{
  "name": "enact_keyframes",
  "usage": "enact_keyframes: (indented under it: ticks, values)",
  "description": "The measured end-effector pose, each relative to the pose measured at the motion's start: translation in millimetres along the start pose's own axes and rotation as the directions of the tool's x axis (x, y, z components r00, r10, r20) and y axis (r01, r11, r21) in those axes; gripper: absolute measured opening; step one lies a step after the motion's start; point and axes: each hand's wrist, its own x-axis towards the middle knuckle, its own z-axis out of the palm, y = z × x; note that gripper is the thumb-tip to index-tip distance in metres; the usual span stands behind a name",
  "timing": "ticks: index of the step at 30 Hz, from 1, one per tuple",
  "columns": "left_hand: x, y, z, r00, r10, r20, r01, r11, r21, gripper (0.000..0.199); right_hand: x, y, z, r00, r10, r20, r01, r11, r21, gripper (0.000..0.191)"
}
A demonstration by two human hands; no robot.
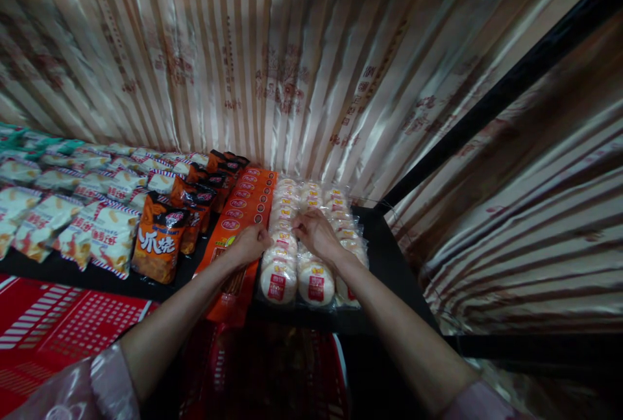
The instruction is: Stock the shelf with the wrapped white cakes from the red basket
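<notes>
Individually wrapped round white rice crackers [278, 282], in clear packets with red labels, stand in three rows on a black shelf. My left hand [252, 243] is closed at the left edge of the left row, fingertips pinched against a rice cracker packet. On the other side of that row, my right hand [315, 233] has its fingers curled down and pinched at the packet's right edge. The fingertips are partly hidden. Under my left wrist lies a flat orange snack packaging strip [248, 196].
Orange and black snack bags [158, 241] and rows of white snack bags [114, 235] stand to the left on the black shelf [389, 264]. Red plastic baskets [73, 329] sit below in front. A striped curtain [292, 50] hangs behind; a black pole [496, 89] slants at right.
</notes>
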Motion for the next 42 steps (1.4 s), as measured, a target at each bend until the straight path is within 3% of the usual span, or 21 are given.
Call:
enact_keyframes:
  ticks: [6, 10, 15, 22, 30, 36, 42]
  values:
    - [-0.7, 3.4, 4.9, 0.999, -0.019, -0.025, 0.018, 0.998, -0.064, 0.005, -5.0, -0.9, -0.1, 0.999, 0.014, -0.049, -0.012, 0.999, 0.033, 0.009]
    - [1.5, 2.1, 7.2, 0.997, 0.002, -0.074, -0.008, 0.996, -0.086, 0.005, -10.4, -2.6, -5.7, 0.993, -0.103, -0.066, 0.109, 0.990, 0.090, 0.003]
    - [3.9, -2.0, 10.5, 0.992, 0.019, -0.128, -0.034, 0.993, -0.117, 0.007, -13.0, -5.1, -12.3, 0.988, -0.153, -0.006, 0.153, 0.984, 0.093, 0.004]
    - [4.9, -5.0, 11.2, 0.992, 0.050, -0.112, -0.075, 0.972, -0.224, 0.004, -13.8, -9.5, -14.0, 0.970, -0.218, 0.106, 0.210, 0.974, 0.082, 0.017]
    - [4.4, -7.2, 12.1, 0.994, 0.098, -0.057, -0.111, 0.947, -0.302, 0.012, -14.9, -11.3, -11.2, 0.981, -0.158, 0.109, 0.156, 0.987, 0.031, 0.014]
    - [9.1, -9.5, 15.6, 0.993, 0.070, -0.096, -0.094, 0.957, -0.274, 0.008, -16.4, -16.3, -12.1, 0.986, -0.135, 0.102, 0.138, 0.990, -0.022, 0.017]
    - [-0.1, -2.8, 10.6, 0.991, -0.018, -0.134, -0.020, 0.961, -0.277, 0.007, -24.6, -13.3, -14.6, 0.990, -0.138, -0.026, 0.139, 0.988, 0.067, 0.012]
